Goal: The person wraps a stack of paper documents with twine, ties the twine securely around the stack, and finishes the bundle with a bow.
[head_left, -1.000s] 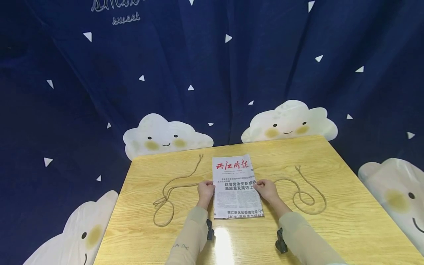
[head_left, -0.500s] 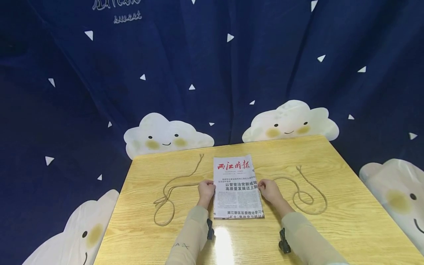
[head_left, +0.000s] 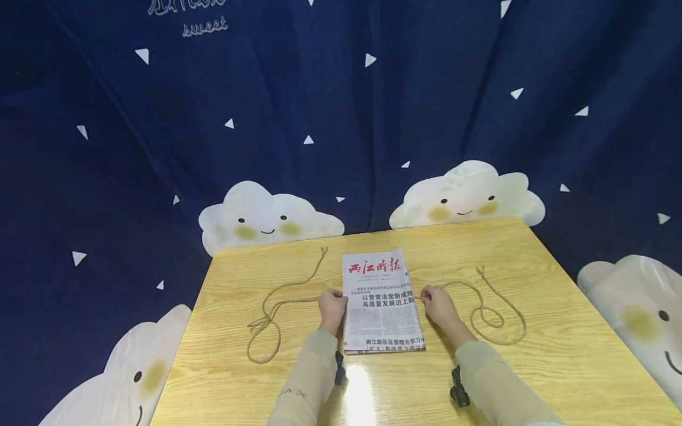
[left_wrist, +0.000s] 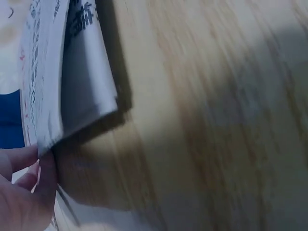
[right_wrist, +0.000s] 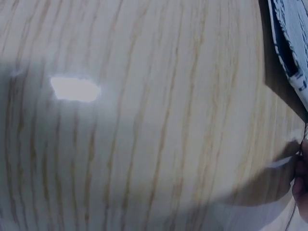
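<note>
A folded newspaper [head_left: 379,325] with a red masthead lies on the wooden table in the head view. At its left edge, my left hand [head_left: 331,305] pinches the paper between thumb and fingers; the left wrist view shows the fingertips at the edge of the folded newspaper [left_wrist: 84,91]. My right hand [head_left: 441,307] is just off the right edge, pinching a thin brown rope [head_left: 512,305] that shows between the paper and the fingertips. In the right wrist view only part of the right hand [right_wrist: 301,180] appears. More brown rope [head_left: 270,307] extends left from behind the left hand.
The wooden table [head_left: 213,384] carries both rope lengths, each with loose loops and an end toward the back. A dark blue curtain [head_left: 298,89] printed with clouds and triangles hangs behind and around it. Black wrist devices sit at both sleeves.
My right hand has moved off the newspaper's right edge, a little to the right, and a bit of rope now shows between them. My left hand stays at the left edge.
</note>
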Available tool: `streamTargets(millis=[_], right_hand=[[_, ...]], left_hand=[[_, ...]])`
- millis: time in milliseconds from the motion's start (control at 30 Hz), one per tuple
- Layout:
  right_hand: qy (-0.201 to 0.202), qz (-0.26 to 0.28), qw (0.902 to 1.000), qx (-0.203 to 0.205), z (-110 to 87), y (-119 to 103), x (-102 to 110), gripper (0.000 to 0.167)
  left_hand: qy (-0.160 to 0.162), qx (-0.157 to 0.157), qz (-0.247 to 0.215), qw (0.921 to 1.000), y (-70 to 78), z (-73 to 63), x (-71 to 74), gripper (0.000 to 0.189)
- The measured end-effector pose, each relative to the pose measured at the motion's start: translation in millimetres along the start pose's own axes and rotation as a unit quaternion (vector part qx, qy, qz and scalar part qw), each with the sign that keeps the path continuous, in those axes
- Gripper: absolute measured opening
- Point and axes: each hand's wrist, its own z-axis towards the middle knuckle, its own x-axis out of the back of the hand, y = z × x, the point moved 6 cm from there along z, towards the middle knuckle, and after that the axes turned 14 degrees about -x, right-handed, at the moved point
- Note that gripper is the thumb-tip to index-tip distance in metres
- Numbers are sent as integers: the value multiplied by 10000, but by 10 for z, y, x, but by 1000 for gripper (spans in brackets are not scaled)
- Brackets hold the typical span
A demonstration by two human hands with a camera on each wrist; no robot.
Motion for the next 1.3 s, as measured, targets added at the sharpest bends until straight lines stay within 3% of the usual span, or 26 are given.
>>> streamTargets(millis=[233, 400, 567, 700, 833, 933, 1067, 1167, 1200, 1300], right_hand=[[244, 238, 9993, 164, -37, -91, 27, 8], [608, 487, 9940, 768, -120, -235, 19, 22], [762, 188, 9861, 1466, -231, -314, -95, 28], [816, -127, 9851, 1505, -272, -288, -179, 32], [821, -182, 9862, 1426, -290, -263, -212, 33], [864, -122, 9858, 1437, -308, -259, -212, 33], [903, -100, 9857, 1417, -320, -251, -216, 32], [882, -138, 9868, 1352, -313, -240, -225, 33], [870, -137, 9871, 1337, -312, -240, -225, 33], [822, -99, 9881, 1300, -308, -240, -227, 33]], left_hand=[[27, 136, 255, 9996, 35, -28, 5, 3], [116, 94, 137, 9998, 36, -47, 12, 5], [309, 41, -88, 9995, 20, -67, 14, 7], [645, 306, -435, 9965, -36, -84, 54, 8], [1366, 927, -899, 9822, -178, -103, 175, 20], [1828, 1283, -971, 9699, -285, -114, 304, 22], [1995, 1613, -982, 9615, -399, -118, 440, 25], [2152, 2051, -1126, 9481, -500, -111, 479, 33], [2263, 2165, -1150, 9427, -569, -93, 463, 35], [2883, 2194, -1313, 9228, -1015, 51, 276, 28]])
